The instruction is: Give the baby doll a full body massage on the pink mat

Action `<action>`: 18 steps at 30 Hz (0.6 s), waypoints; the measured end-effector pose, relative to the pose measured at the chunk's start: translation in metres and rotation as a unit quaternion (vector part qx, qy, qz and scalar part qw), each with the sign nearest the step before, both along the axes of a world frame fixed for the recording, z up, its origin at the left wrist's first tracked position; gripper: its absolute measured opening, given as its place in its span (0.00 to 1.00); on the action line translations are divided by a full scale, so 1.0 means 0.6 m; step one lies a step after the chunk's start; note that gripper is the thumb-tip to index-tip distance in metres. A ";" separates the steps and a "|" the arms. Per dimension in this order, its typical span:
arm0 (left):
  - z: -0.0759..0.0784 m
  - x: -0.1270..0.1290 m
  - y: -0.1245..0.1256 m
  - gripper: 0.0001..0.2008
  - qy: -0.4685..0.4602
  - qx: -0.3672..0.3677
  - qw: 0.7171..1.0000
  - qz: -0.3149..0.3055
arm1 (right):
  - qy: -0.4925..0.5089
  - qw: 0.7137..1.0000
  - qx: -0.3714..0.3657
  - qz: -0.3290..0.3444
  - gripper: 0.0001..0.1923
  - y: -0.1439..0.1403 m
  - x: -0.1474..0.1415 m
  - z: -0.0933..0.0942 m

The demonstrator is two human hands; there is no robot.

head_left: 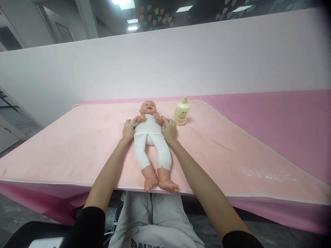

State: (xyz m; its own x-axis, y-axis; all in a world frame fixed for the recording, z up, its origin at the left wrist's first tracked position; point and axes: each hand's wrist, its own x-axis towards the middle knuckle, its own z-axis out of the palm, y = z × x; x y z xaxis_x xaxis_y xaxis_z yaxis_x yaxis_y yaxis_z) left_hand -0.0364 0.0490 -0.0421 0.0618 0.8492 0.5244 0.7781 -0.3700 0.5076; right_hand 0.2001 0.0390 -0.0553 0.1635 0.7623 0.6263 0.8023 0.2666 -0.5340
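1. Pale pink towel (85, 137) covers a long table; a darker pink sheet (284, 120) shows beyond its right edge, and a plain lilac wall (181, 58) stands behind.
2. Doll (151, 141) lies on its back at the middle of the towel, head toward the wall, bare feet at the near edge. It wears a white top and white leggings.
3. I see my left hand (128, 130) against the doll's left-of-frame side, at the waist and arm. Fingers are spread and laid flat along the body, thumb up near the doll's hand. Touching, not closed round anything.
4. My right hand (169, 130) mirrors it on the doll's other side, fingers loosely curved against the torso and arm. I cannot tell whether it pinches the cloth; no firm grasp shows.
5. Both forearms run bare from black sleeves, one on each side of the doll's legs.
6. Bottle (182, 112), cream with a pump top, stands upright just right of the doll's head, apart from the right hand.
7. Grey trousers show below the table edge, under the doll's feet.
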 end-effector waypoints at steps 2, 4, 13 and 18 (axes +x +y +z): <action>0.008 0.005 -0.006 0.26 0.063 0.009 0.998 -0.006 | -0.054 0.998 -0.010 0.007 0.29 -0.006 0.000 0.006; 0.010 0.007 -0.007 0.27 0.077 0.016 0.997 -0.001 | -0.064 0.998 -0.010 0.006 0.29 -0.009 0.001 0.009; 0.000 0.000 0.000 0.34 -0.005 -0.015 1.000 0.003 | 0.012 1.000 -0.012 -0.005 0.29 -0.013 0.004 0.008; 0.003 -0.001 -0.004 0.36 -0.024 -0.010 1.000 -0.006 | 0.088 0.996 0.003 -0.003 0.27 -0.013 0.001 0.004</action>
State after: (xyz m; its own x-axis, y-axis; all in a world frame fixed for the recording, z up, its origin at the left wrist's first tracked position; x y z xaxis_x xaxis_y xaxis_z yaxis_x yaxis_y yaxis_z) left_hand -0.0372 0.0465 -0.0405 0.0464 0.8589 0.5100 0.7485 -0.3680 0.5517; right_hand 0.2008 0.0312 -0.0526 0.2765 0.7569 0.5922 0.6982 0.2652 -0.6650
